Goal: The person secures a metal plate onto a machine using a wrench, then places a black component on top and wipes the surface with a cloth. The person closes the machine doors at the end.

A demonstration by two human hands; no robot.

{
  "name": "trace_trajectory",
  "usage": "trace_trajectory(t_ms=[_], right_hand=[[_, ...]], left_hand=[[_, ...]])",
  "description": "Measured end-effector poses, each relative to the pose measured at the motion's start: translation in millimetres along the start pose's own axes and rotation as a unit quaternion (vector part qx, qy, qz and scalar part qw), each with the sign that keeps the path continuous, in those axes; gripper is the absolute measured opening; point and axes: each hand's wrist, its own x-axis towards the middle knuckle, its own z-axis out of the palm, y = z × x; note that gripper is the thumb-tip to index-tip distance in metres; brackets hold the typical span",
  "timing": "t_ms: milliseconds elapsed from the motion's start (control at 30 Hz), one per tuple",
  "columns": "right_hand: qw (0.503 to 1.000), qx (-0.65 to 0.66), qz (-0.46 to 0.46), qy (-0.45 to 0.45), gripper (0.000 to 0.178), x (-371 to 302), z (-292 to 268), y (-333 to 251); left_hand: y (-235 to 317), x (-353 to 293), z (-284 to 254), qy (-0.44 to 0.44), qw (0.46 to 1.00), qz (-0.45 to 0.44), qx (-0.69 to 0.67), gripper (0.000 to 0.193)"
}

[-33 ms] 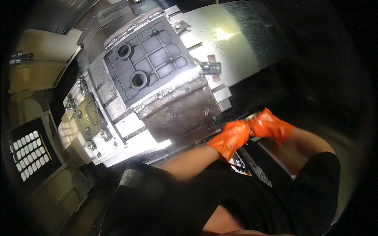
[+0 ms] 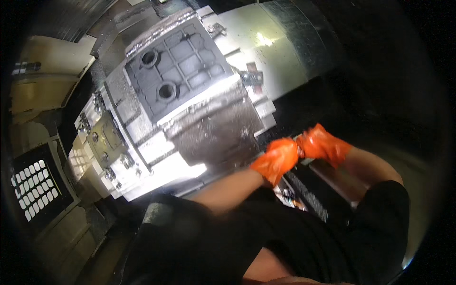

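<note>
My left hand (image 2: 277,159) and my right hand (image 2: 325,145), both in orange rubber gloves, meet beyond the near right corner of a large metal block. Their fingers are curled in toward each other, and whatever they may grip is hidden by the gloves and blurred. The block is a dark rectangular casting (image 2: 211,130) with a ribbed grey top face (image 2: 187,66) and two round raised holes. It rests on a bright metal machine table (image 2: 156,149), to the left of my hands, and neither glove visibly touches it.
Clamps (image 2: 251,78) hold by the block's right side. A smaller bolted fixture plate (image 2: 107,140) stands at the left. Below my hands lies a dark channel (image 2: 304,194) with metal edges. A panel with several bright slots (image 2: 35,190) is at far left.
The block and table have shifted slightly left and up in the picture. My gloved hands stay together, having moved a little up and left in view.
</note>
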Motion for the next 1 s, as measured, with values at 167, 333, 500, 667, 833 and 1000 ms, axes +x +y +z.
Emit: trace_trajectory(t_ms=[167, 333, 500, 667, 833, 1000], right_hand=[[0.996, -0.055, 0.059, -0.025, 0.039, 1.2, -8.3, -4.6], [0.995, -0.099, 0.023, -0.017, 0.037, 10.4, 14.8, 2.6], [0.995, -0.027, 0.045, -0.083, 0.040, 7.6, 2.7, -0.3], [0.987, -0.140, 0.069, 0.032, 0.029, -1.3, -25.1, -9.3], [0.993, -0.106, 0.051, 0.020, 0.023, 0.6, -11.8, 1.9], [0.992, -0.110, 0.055, 0.027, 0.024, 2.7, -11.0, 2.0]], left_hand=[[7.4, -10.2, -76.2, 0.017, 0.998, 0.002, -0.059, 0.017], [3.4, -11.1, -65.8, 0.041, 0.997, -0.024, -0.059, 0.014], [6.7, -6.2, -57.5, 0.052, 0.996, -0.023, -0.068, 0.013], [11.8, 2.6, -58.6, 0.096, 0.987, -0.077, -0.105, 0.015], [15.0, 5.7, -60.8, 0.099, 0.981, -0.096, -0.133, 0.016], [8.7, 9.3, -62.8, 0.076, 0.983, -0.097, -0.139, 0.018]])
